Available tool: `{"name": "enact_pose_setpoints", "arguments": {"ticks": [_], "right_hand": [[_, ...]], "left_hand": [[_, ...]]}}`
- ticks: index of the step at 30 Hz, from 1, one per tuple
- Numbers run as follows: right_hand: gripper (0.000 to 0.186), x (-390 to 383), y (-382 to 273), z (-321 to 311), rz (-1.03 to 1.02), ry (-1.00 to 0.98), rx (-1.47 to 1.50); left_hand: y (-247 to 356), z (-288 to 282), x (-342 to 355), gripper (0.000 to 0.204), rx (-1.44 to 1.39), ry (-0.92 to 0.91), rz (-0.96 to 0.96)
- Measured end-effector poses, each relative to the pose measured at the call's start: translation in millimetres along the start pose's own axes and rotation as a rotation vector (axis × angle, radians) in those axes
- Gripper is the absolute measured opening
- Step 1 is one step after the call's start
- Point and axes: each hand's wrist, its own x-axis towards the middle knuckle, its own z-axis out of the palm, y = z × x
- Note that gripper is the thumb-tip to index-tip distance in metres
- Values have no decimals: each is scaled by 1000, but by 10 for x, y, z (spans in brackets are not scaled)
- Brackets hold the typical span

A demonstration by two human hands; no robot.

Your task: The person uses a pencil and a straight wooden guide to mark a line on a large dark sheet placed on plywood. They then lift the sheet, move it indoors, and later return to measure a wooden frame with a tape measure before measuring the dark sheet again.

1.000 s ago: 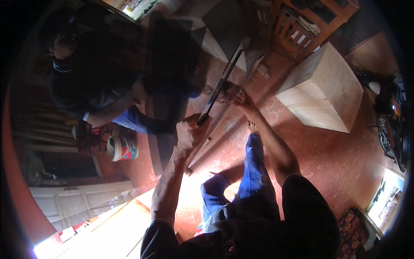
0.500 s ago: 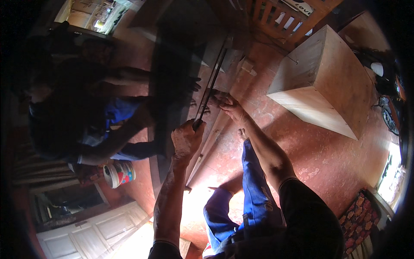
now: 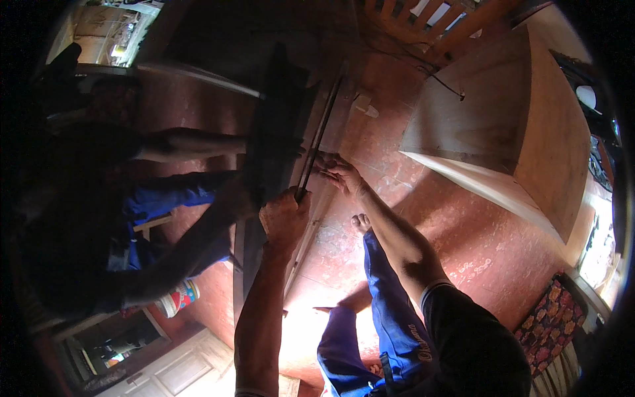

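Note:
A large dark, mirror-like panel (image 3: 192, 106) stands on my left and reflects my arms and blue trousers. Along its near side runs a long, thin dark strip (image 3: 322, 129), slanting up and away. My left hand (image 3: 284, 217) is closed around the lower end of this strip. Farther up, my right hand (image 3: 340, 173) has its fingers bent and pinched together close beside the strip. What lies between those fingertips is too dark to make out. A pale wooden rail (image 3: 306, 248) runs low along the panel's base, beyond my left hand.
On the right stands a big wooden box (image 3: 469, 106) on the red floor (image 3: 456, 231). A slatted wooden piece (image 3: 423, 23) and dark cable (image 3: 440, 73) are at the far end. A flowered cloth (image 3: 549, 324) lies at the lower right. My bare foot (image 3: 361, 223) is near the rail.
The view has shifted, so the wooden box sits farther right and larger. My left hand keeps its hold on the strip. My right hand stays beside it, its fingers drawn in a little.

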Motion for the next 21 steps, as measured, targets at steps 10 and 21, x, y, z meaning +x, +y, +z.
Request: {"name": "enact_pose_setpoints", "arguments": {"ticks": [10, 21], "right_hand": [[45, 414, 199, -455, 44, 122, 83], [35, 756, 372, -861, 88, 266, 80]], "left_hand": [[100, 623, 273, 21, 103, 0, 6], [-32, 1359, 519, 22, 156, -32, 36]]}}
